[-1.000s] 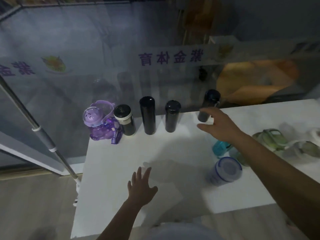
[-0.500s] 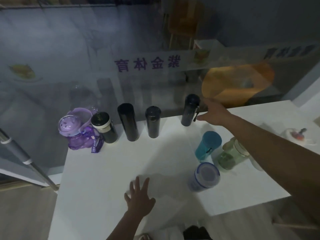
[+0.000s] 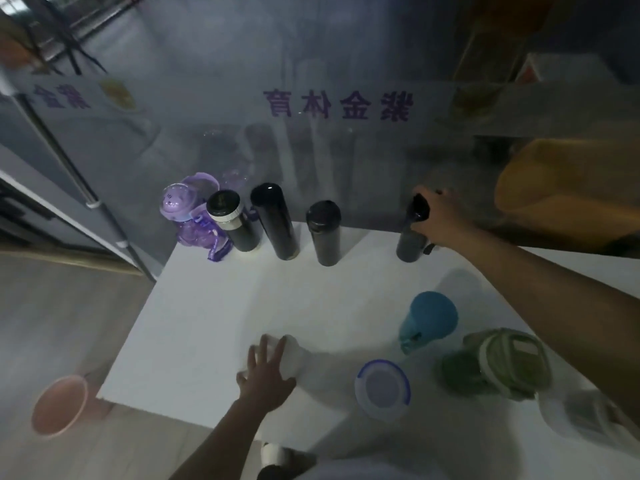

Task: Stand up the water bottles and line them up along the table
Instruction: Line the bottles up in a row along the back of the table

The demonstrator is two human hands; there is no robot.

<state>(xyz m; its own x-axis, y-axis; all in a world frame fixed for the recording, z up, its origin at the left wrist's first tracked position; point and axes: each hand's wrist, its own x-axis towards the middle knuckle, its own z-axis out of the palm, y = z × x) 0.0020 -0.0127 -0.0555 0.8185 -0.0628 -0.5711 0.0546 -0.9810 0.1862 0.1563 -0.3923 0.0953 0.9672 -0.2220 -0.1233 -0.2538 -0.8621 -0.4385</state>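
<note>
A row of upright bottles stands along the far edge of the white table [image 3: 207,327]: a purple bottle [image 3: 188,216], a short black one with a pale band [image 3: 232,221], a tall black flask [image 3: 275,221] and a black flask [image 3: 325,233]. Further right, apart from the row, my right hand [image 3: 438,214] grips the top of a dark bottle [image 3: 410,242] that stands upright. My left hand [image 3: 266,370] lies flat on the table near its front edge, fingers spread. A teal bottle [image 3: 429,318], a blue-rimmed white bottle [image 3: 382,388] and a green bottle [image 3: 498,363] stand nearer to me on the right.
A glass wall with purple lettering [image 3: 337,105] runs directly behind the row. A metal pole [image 3: 83,192] slants at the left. A pink bowl [image 3: 59,405] sits on the floor at the lower left. A pale object [image 3: 585,415] lies at the table's right front.
My right hand has closed over the top of the dark bottle, which it was only touching from the side. The view has moved closer; my left hand stays flat on the table.
</note>
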